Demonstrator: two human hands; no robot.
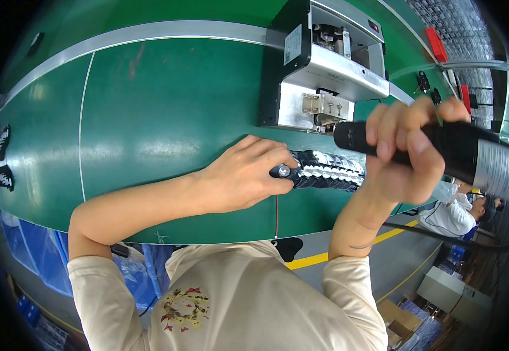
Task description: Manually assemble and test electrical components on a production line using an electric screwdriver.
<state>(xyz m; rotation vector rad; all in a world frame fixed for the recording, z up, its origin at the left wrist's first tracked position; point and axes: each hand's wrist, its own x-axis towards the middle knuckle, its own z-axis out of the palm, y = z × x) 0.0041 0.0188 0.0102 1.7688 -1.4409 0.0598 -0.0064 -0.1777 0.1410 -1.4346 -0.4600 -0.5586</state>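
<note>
Left grip: left hand is closed around one end of a black ribbed part with shiny metal segments, fingers curled over its rounded metal tip, pressing it down on the bench.
Right grip: right hand is wrapped tight around a black cylindrical power tool, all fingers folded over the barrel.
Ribbed part: lies lengthwise on the green bench, between the two hands, just below the machine; its right end runs under the right hand.
Power tool: held roughly level above the ribbed part, its dark nose pointing left toward the machine; a silver band rings the barrel near the picture's right edge.
Tool nose: near the metal bracket of the machine; whether it touches cannot be told.
Machine: black and bare-metal box standing on the bench beyond the hands, with a small metal bracket at its lower front.
Bench surface: glossy green, with a thin white line running across it on the left and a grey strip along the far side.
Wire: thin red wire runs from under the ribbed part toward the near bench edge.
Floor: grey with a yellow line below the bench edge.
Clothing: cream long-sleeved top, sleeves pushed up past the elbows.
Background: another person in white sits low at the right, well apart from the hands.
</note>
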